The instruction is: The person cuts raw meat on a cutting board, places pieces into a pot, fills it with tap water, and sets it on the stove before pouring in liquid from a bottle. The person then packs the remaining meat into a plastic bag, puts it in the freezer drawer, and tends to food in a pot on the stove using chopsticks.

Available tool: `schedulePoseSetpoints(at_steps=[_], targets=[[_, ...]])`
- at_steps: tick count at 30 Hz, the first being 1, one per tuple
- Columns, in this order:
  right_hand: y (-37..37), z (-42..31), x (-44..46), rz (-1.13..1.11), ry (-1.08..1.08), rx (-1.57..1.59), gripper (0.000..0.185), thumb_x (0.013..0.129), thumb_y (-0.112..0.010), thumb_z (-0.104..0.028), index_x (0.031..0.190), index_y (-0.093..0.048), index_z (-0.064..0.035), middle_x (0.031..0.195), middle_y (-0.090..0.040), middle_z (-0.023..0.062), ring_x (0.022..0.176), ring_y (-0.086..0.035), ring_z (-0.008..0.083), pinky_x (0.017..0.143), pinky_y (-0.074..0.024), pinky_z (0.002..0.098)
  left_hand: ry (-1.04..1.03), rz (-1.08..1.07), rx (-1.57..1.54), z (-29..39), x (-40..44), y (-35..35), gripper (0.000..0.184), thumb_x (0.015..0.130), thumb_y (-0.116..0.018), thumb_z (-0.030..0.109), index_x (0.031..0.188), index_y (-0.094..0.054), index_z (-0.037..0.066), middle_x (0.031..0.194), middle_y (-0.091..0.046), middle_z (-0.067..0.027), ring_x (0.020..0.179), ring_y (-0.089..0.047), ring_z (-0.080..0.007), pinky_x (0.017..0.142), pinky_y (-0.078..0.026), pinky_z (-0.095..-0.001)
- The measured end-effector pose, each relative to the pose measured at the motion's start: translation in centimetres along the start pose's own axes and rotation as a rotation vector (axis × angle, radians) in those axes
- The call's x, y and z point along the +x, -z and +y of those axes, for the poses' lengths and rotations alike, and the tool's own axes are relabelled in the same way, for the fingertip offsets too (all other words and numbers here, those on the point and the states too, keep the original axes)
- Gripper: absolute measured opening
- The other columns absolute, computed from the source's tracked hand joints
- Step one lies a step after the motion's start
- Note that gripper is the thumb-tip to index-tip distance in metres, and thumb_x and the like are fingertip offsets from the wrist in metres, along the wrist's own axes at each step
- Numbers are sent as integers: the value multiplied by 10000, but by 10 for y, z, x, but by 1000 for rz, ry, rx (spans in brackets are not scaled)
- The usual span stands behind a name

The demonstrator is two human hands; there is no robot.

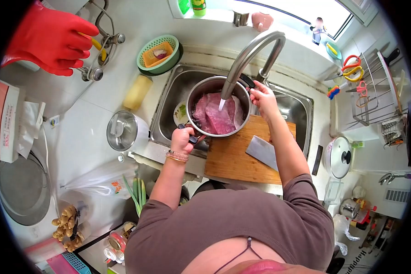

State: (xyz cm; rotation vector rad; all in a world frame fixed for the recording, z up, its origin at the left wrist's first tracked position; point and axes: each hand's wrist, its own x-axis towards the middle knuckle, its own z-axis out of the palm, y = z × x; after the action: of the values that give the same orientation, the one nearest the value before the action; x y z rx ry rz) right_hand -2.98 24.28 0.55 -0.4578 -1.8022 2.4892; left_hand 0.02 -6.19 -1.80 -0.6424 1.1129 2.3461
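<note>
A steel pot (192, 119) with two dark handles is held above the sink (168, 98). Raw pink meat (213, 116) lies inside it, and water runs onto the meat from the curved faucet (242, 61). My left hand (182, 140) is closed around the near-left handle. At the far-right side, my right hand (262, 98) pinches the pot beside its other handle. Below the pot, a wooden cutting board (228, 157) spans part of the sink, with a cleaver (262, 153) lying on it under my right forearm.
Left of the sink stand a green basket (172, 61), a yellowish rolled item (138, 92) and a steel container (123, 131). A red glove (55, 39) hangs upper left. On the right are a glass lid (339, 157) and a rack (374, 86) with scissors and knives.
</note>
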Motion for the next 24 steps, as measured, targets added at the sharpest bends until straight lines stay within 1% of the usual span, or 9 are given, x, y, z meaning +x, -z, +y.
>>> schedulePoseSetpoints(at_steps=[3,6,9,12,15,16,18,21,24], targets=[[4,-1,0,16,0,15,576,840,-588,-48,1353,-338,29,972,-617,60,652,-527,63,532,-405,172,-31,-9,7,-7,6,1,273,645,-449,-140,879,-562,-58,907,-599,-159,833,-616,-323,739,-552,-513],[8,-3,2,-10,20,-23,497,864,-571,-33,1325,-387,-1,985,-618,80,664,-539,64,544,-425,171,-22,-4,-5,-9,0,0,283,641,-447,-138,884,-561,-52,911,-599,-153,839,-616,-322,736,-553,-512],[11,-2,3,-36,34,-53,485,870,-569,-55,1322,-396,-15,1045,-619,87,705,-556,70,571,-437,183,-25,-12,-9,-10,1,0,281,645,-447,-135,888,-562,-50,920,-599,-149,842,-617,-322,734,-553,-514],[25,-1,-1,-18,41,-200,422,870,-570,-84,1273,-464,-15,1069,-625,79,764,-578,81,616,-461,215,-31,14,-2,-12,4,1,282,650,-447,-134,893,-562,-51,929,-599,-147,849,-619,-323,733,-554,-516],[68,12,2,52,153,-672,337,837,-571,-79,1156,-555,29,1062,-643,119,880,-626,171,755,-489,266,-47,37,-13,-10,2,0,298,659,-433,-128,918,-562,-54,949,-601,-151,868,-617,-320,754,-549,-511],[75,10,-4,121,204,-841,282,832,-570,-119,1074,-609,23,1040,-648,161,945,-631,246,848,-478,323,-59,48,-3,-7,-2,-5,314,665,-420,-122,938,-561,-57,964,-603,-157,886,-613,-316,775,-541,-508],[96,9,-13,184,182,-1203,297,831,-569,-165,1068,-615,8,1041,-632,201,973,-614,312,864,-474,372,-82,63,8,-6,-3,-6,336,670,-407,-119,964,-559,-62,989,-604,-164,910,-607,-315,799,-532,-508],[111,6,-17,118,69,-1460,310,833,-563,-193,1069,-617,-1,1050,-620,214,989,-592,347,875,-466,411,-111,83,0,-6,4,2,344,669,-406,-123,971,-559,-64,1014,-597,-171,929,-600,-323,808,-528,-517],[108,1,-20,90,32,-1584,269,822,-560,-170,1017,-626,2,1023,-627,205,977,-595,349,866,-472,418,-125,107,-49,-12,16,16,338,667,-404,-125,962,-556,-64,1024,-593,-176,937,-596,-333,818,-525,-522]])
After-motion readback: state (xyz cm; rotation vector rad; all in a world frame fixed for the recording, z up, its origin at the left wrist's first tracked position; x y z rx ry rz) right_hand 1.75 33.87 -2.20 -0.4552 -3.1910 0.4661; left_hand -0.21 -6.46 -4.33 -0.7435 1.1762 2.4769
